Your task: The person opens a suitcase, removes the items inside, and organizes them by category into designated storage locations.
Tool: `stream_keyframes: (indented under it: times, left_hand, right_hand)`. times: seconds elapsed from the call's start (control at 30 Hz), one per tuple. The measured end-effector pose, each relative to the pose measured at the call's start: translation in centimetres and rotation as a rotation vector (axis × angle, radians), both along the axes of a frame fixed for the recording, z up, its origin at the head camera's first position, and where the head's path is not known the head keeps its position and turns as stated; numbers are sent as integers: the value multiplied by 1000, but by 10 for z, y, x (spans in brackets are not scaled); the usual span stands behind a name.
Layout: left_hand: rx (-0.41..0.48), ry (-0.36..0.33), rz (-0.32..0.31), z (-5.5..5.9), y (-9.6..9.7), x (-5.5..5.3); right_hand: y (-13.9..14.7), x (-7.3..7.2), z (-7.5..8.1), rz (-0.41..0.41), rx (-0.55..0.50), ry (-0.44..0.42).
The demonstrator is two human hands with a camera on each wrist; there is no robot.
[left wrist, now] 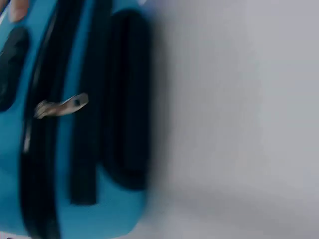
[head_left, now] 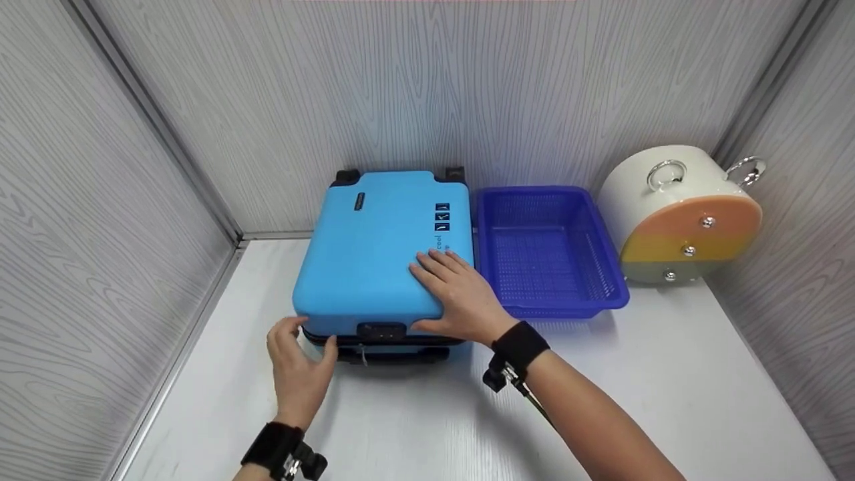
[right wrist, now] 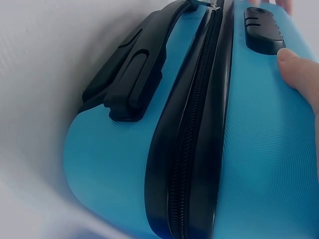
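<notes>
A light blue hard-shell suitcase lies flat, its front side towards me. My right hand rests on the lid's right front part with the fingers extended; its thumb touches the shell beside the black combination lock. At the front left corner is my left hand, thumb and fingers apart; whether it touches the shell I cannot tell. A metal zipper pull hangs from the black zipper along the front side. Below the zipper sits the black carrying handle.
To the right of the suitcase stands a blue plastic basket. Beyond it, by the right wall, is a white drum-shaped container with a striped face and metal rings. Grey wood-grain walls enclose the white table.
</notes>
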State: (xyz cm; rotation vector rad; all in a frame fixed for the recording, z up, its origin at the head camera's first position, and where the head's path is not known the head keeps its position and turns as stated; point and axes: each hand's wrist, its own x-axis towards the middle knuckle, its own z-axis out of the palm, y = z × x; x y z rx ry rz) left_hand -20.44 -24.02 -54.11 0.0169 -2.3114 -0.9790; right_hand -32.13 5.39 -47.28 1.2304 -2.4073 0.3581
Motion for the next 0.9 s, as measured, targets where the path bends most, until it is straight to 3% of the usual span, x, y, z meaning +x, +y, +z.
stream_keyframes:
  times: [0.07, 0.23, 0.33, 0.43, 0.63, 0.9]
  left_hand:
    - [-16, -17, 33, -9, 8, 7]
    - [-45, -238, 21, -19, 27, 13]
    - [-67, -309, 27, -22, 35, 11]
    - [-70, -322, 42, -24, 39, 10]
    - [21, -330, 33, -27, 36, 12]
    - [57, -332, 6, -22, 22, 15]
  right_hand:
    - [0, 0, 1, -2, 4, 6]
    - [1, 0, 2, -8, -8, 11]
    - [1, 0, 1, -5, -12, 9]
    - [0, 0, 0, 0, -9, 4]
    - [1, 0, -1, -14, 9, -14]
    - [0, 0, 0, -10, 11, -15]
